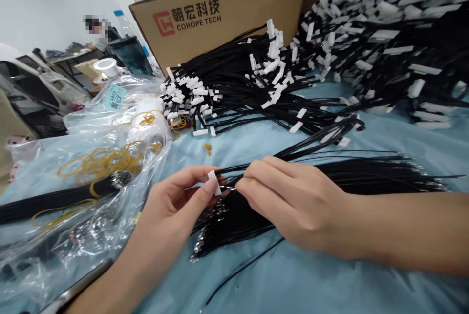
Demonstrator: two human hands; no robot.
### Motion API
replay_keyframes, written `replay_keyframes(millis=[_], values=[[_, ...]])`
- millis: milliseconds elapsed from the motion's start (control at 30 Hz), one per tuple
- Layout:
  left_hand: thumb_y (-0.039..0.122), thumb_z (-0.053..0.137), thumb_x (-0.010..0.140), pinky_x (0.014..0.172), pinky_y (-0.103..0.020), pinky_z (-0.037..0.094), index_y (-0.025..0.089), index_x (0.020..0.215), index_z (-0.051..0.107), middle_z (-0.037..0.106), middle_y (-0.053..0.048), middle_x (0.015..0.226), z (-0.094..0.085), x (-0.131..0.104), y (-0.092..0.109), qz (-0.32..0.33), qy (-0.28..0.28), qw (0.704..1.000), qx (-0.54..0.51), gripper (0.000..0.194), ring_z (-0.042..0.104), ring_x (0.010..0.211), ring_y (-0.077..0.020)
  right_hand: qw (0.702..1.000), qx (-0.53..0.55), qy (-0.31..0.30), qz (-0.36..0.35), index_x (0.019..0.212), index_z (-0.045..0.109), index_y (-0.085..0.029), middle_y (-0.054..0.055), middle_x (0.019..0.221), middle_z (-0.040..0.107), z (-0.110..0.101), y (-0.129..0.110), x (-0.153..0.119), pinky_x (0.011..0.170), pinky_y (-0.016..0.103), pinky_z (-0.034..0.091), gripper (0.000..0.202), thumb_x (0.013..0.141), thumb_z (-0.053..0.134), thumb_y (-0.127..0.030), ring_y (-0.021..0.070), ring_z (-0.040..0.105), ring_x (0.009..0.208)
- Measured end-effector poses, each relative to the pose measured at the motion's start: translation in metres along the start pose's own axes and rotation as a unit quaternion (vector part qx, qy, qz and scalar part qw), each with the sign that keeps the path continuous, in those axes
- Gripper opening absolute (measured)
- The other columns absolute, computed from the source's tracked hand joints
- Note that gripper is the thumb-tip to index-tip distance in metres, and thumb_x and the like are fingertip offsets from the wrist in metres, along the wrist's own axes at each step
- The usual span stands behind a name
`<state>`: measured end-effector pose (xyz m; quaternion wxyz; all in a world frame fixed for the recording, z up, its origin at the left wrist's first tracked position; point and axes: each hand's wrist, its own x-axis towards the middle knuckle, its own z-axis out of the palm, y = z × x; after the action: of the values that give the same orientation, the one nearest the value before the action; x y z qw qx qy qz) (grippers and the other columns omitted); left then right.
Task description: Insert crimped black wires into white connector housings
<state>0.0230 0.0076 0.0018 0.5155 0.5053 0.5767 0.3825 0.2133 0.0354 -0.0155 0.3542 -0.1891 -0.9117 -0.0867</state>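
Observation:
My left hand [183,201] pinches a small white connector [215,182] between thumb and fingers. Just right of it, my right hand [289,197] has its fingers closed around thin black wires near the connector; the fingertips hide the exact grip. Looped black wires [318,134] run up and right from behind my right hand. Beneath both hands lies a flat bundle of black wires [238,216] with shiny metal ends, on the blue cloth [293,280]. One loose wire [244,270] lies in front of the bundle.
A cardboard box [238,16] stands behind wires with white connectors [192,92]. A large heap of similar wires [403,35] rises at the right. Clear plastic bags [95,128] and yellow rubber bands [106,157] lie at the left. A person [100,35] sits far back left.

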Motion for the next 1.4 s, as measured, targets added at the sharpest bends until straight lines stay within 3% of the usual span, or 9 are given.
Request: replay_keyframes(millis=[200,400,700,1100,1400], values=[[0.033,0.068,0.080,0.067,-0.012,0.054,0.026,0.087,0.072,0.074,0.005,0.078,-0.0009,0.0006,-0.0023,0.006,-0.002,1.000,-0.001,0.011,0.067,0.074,-0.0093,1.000,0.024,0.012,-0.006,0.083,0.068,0.000,0.011,0.069,0.058,-0.0011,0.0017,-0.0011,0.058,0.031,0.050,0.027,0.087,0.042,-0.004,0.0178,0.050,0.064],[0.031,0.068,0.079,0.062,-0.009,0.052,0.024,0.082,0.072,0.073,0.006,0.073,0.0024,-0.0026,0.0019,0.003,-0.026,1.000,-0.012,0.008,0.065,0.069,-0.0074,1.000,0.014,0.007,-0.015,0.079,0.068,-0.004,0.010,0.068,0.057,-0.0013,0.0013,0.0002,0.052,0.030,0.047,0.034,0.088,0.035,-0.003,0.0175,0.048,0.061],[0.031,0.067,0.078,0.057,-0.009,0.051,0.025,0.076,0.071,0.066,0.006,0.066,0.0060,-0.0048,0.0004,0.031,-0.015,0.999,0.016,0.008,0.058,0.062,-0.0073,0.999,-0.018,0.008,-0.044,0.079,0.068,-0.003,0.010,0.067,0.060,-0.0016,-0.0017,-0.0002,0.050,0.032,0.046,0.030,0.087,0.039,-0.003,0.0196,0.053,0.061],[0.032,0.079,0.066,0.060,-0.008,0.057,0.026,0.078,0.075,0.075,0.005,0.078,0.0047,-0.0020,0.0015,-0.051,0.001,0.990,-0.129,0.014,0.068,0.066,-0.0067,0.997,0.059,0.020,0.048,0.079,0.063,-0.005,0.010,0.072,0.056,0.0037,-0.0010,-0.0034,0.057,0.026,0.048,0.017,0.086,0.047,-0.004,0.0156,0.051,0.069],[0.025,0.071,0.077,0.064,-0.006,0.056,0.027,0.081,0.076,0.076,0.005,0.081,0.0072,-0.0088,0.0026,-0.021,-0.020,0.990,-0.139,0.006,0.068,0.072,-0.0062,0.998,0.050,0.036,0.004,0.077,0.062,-0.005,0.009,0.070,0.057,0.0017,-0.0014,-0.0020,0.057,0.027,0.047,0.017,0.083,0.047,0.001,0.0156,0.052,0.069]])
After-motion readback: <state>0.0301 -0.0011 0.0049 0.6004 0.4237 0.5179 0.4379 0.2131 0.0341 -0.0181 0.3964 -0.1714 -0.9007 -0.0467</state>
